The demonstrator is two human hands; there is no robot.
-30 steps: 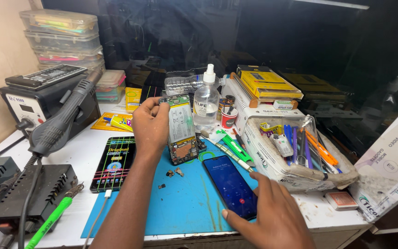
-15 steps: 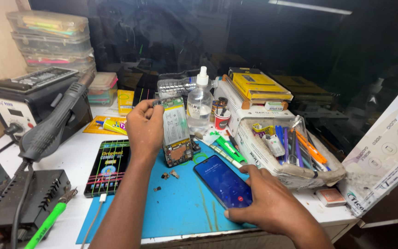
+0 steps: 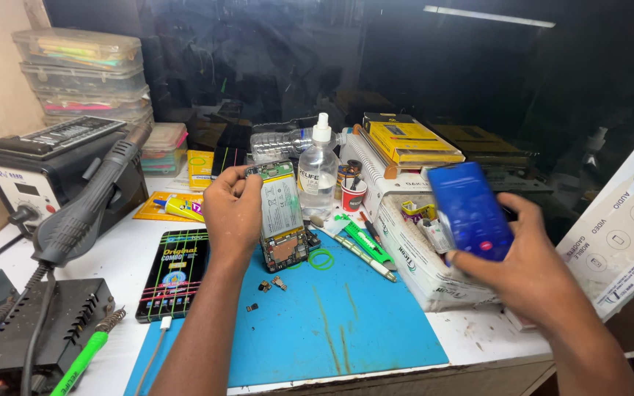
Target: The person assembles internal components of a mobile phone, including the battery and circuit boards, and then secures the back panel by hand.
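My left hand [image 3: 232, 213] grips an opened phone body [image 3: 282, 218] with its battery and circuit board showing, stood on its lower end on the blue work mat [image 3: 332, 323]. My right hand [image 3: 533, 264] holds a blue phone [image 3: 469, 211] with a lit screen, raised above a white box of tools [image 3: 420, 257] at the right. Small loose parts [image 3: 269, 284] and a green ring [image 3: 321, 259] lie on the mat just below the opened phone.
A hot-air station [image 3: 45, 176] with its handle [image 3: 86, 202] stands at the left, beside a black phone box [image 3: 174, 273]. Behind the mat are a clear spray bottle [image 3: 318, 172], yellow boxes [image 3: 409, 141] and stacked plastic cases [image 3: 86, 73]. A green pen [image 3: 86, 357] lies near the left.
My right hand has picked the blue phone up off the mat and lifted it to the right, over the white box. My left hand still grips the opened phone.
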